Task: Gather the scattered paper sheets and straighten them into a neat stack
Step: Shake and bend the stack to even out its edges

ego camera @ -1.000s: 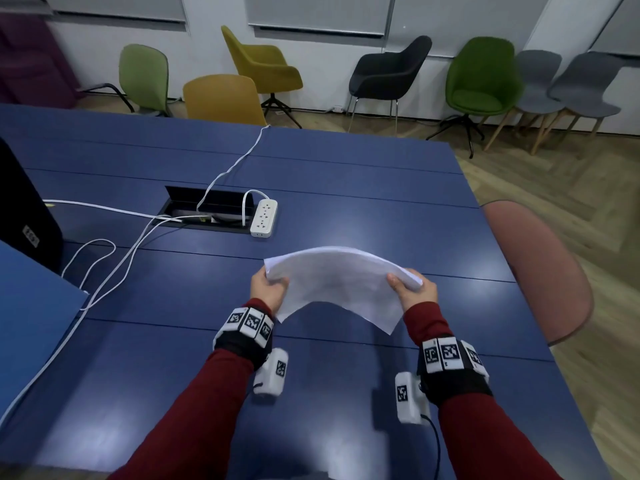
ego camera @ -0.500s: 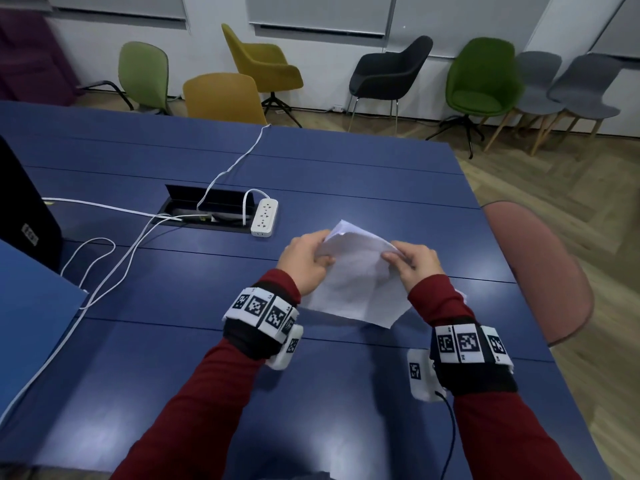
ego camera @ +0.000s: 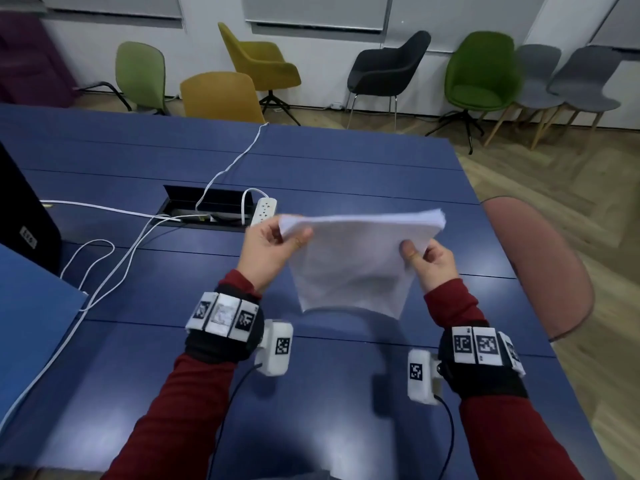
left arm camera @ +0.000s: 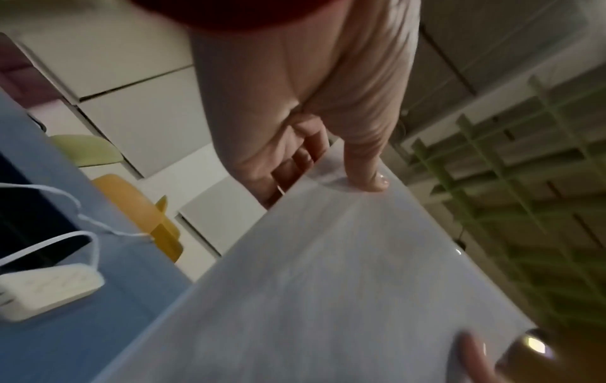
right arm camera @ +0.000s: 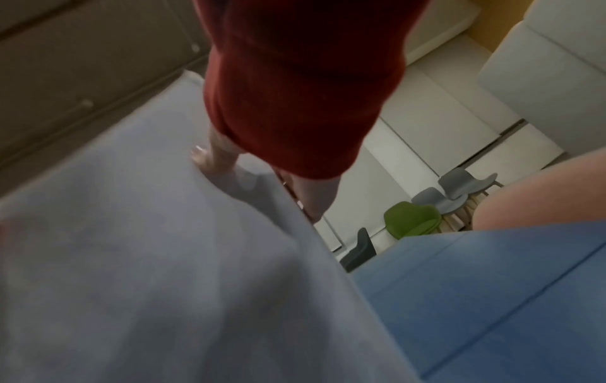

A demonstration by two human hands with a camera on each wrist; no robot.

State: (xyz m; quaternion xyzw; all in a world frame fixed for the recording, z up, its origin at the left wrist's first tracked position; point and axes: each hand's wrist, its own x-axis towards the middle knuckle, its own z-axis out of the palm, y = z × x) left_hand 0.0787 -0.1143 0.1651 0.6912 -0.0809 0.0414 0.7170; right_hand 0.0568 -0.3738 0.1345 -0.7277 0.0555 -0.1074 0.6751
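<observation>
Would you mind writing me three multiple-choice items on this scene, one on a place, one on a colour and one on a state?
1. Where is the paper stack?
A. flat on the table
B. held up above the blue table
C. on the pink chair

2. What colour is the power strip?
A. white
B. black
C. yellow

3. How is the stack held?
A. by the left hand alone
B. by the right hand alone
C. by both hands, one at each side

Answers:
1. B, its lower edge hangs clear and casts a shadow on the tabletop.
2. A, it lies white beside the open cable hatch.
3. C, the left hand and the right hand each pinch a side with the thumb on top.
</observation>
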